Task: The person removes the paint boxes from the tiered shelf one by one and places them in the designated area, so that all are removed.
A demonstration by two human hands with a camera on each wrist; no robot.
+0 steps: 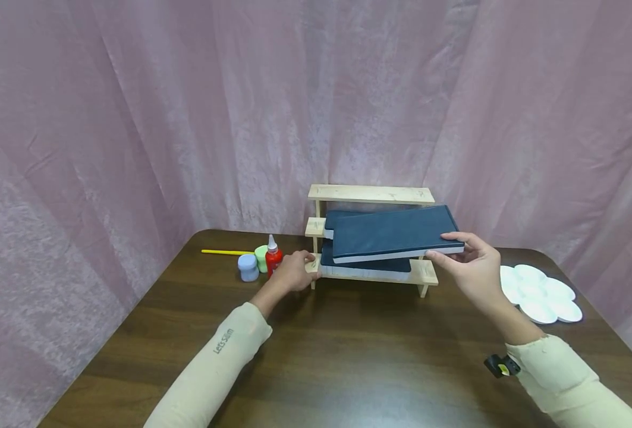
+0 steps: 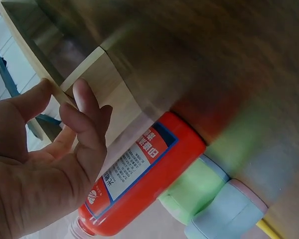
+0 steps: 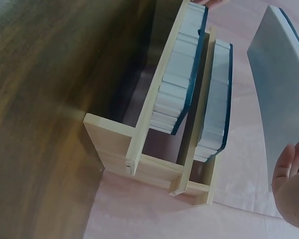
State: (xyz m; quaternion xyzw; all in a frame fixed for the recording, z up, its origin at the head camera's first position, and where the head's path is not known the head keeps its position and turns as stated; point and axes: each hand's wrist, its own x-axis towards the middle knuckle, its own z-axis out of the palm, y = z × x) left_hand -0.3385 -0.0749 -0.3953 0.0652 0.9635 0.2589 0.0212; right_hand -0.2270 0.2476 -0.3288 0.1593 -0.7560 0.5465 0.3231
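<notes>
In the head view my right hand (image 1: 473, 267) grips the right end of a flat white box with a dark blue top (image 1: 393, 233), thumb below and fingers above. It tilts above a three-tier wooden shelf (image 1: 371, 193). Two similar boxes lie on the shelf, one on the middle tier (image 3: 217, 94) and one on the lowest tier (image 3: 179, 74). The held box's pale underside shows in the right wrist view. My left hand (image 1: 292, 270) pinches the left end of the lowest tier, beside a red bottle (image 2: 144, 174) with a white nozzle.
A green jar (image 1: 261, 258), a pale blue jar (image 1: 248, 268) and a yellow stick (image 1: 225, 252) lie left of the shelf. A white flower-shaped palette (image 1: 540, 293) rests on the brown table (image 1: 348, 356) at the right. Pink curtains hang behind.
</notes>
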